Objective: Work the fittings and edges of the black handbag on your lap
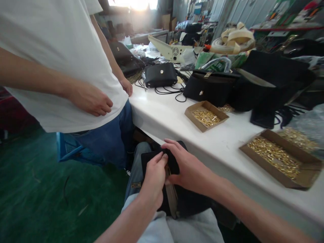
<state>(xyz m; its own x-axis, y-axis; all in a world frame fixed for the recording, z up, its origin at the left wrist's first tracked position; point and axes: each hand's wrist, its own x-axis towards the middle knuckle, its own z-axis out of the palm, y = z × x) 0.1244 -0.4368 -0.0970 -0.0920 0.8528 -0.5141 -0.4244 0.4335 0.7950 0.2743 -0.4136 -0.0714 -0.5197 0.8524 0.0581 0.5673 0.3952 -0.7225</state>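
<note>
You are sitting beside a white counter (162,119), and a black bag (189,202) is lying across your lap, below the counter's edge. Its mouth is gaping, showing a beige inner strip (171,197), and a small gold-toned plate (136,185) is showing at its left side. Your left hand (155,175) is pinching the bag's upper edge, thumb and fingers pressed together. Your right hand (184,165) is arching over the other side of the opening, its thumb spreading well apart from its fingers and the fingertips touching the black material close to your left hand.

On the counter to your right, two shallow cardboard trays are holding many small gold-coloured pieces: a near tray (291,148) and a farther tray (194,123). Behind the farther one, a black handbag (210,87) with a clear-wrapped handle is sitting beside a smaller black bag (161,75) bearing a gold-toned clasp. A roll of cream strip (233,40) is resting beyond them.

To your left, a person in a white shirt (58,67) is standing near the counter, and a blue crate (67,148) is sitting behind their legs on the green floor (37,192).
</note>
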